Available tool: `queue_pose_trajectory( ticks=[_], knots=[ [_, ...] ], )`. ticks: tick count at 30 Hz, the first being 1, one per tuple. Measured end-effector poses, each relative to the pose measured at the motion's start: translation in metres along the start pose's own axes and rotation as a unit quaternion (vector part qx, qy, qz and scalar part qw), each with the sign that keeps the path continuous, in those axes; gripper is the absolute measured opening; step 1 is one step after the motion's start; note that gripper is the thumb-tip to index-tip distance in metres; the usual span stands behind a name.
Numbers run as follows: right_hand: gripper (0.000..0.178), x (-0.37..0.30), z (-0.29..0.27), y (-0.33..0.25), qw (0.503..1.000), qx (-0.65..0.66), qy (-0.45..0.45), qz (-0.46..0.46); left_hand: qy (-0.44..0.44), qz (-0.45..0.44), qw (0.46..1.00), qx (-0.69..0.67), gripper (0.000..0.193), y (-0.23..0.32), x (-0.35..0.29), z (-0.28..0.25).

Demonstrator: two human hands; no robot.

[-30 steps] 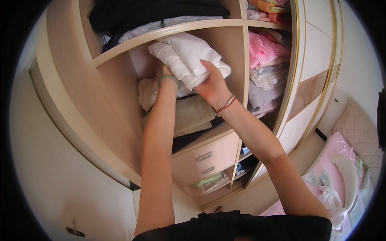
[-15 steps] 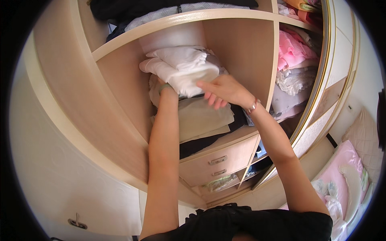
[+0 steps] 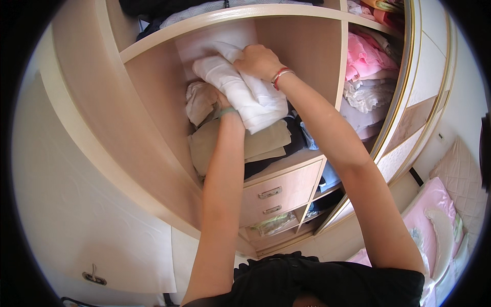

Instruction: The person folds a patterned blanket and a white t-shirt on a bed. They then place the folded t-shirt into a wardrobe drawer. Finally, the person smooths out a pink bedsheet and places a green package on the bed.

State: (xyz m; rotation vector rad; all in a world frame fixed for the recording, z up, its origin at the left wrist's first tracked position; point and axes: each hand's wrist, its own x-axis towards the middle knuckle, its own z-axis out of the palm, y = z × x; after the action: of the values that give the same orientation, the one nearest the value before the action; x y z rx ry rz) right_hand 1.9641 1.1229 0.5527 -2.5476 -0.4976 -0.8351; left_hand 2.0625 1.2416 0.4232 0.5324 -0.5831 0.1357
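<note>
Inside an open wardrobe compartment, a folded white garment [image 3: 245,97] lies tilted over a stack of clothes. My right hand [image 3: 260,61] is closed on its upper right part, fingers curled into the cloth. My left hand [image 3: 223,100] reaches in under the white garment's left side; its fingers are hidden beneath the cloth. Left of that hand sits a crumpled beige garment [image 3: 200,101]. Below are folded khaki trousers [image 3: 266,140], with dark clothing [image 3: 263,166] under them.
A shelf board [image 3: 230,20] runs above the compartment, with dark and grey clothes on it. To the right, another column holds pink clothes [image 3: 364,57] and lace-trimmed ones. Drawers [image 3: 281,192] are below. A gold-edged sliding door [image 3: 396,87] and a bed with pink bedding [image 3: 429,204] stand at right.
My right hand has moved up and away from me and closed on the white garment. The garment has turned, its near end shifting right. My left hand has moved slightly right in the view.
</note>
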Motion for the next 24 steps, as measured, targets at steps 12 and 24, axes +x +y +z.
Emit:
queue_pose_trajectory(
  ticks=[12,24],
  knots=[
    [0.031,0.087,0.032,-0.005,0.930,0.322,-0.039,0.172,0.066,0.112,0.989,-0.072,0.063,-0.008,-0.126,0.039],
    [0.043,0.107,0.161,-0.086,0.986,-0.010,-0.140,-0.089,0.074,-0.003,0.969,-0.237,0.071,-0.013,-0.217,0.014]
  ],
)
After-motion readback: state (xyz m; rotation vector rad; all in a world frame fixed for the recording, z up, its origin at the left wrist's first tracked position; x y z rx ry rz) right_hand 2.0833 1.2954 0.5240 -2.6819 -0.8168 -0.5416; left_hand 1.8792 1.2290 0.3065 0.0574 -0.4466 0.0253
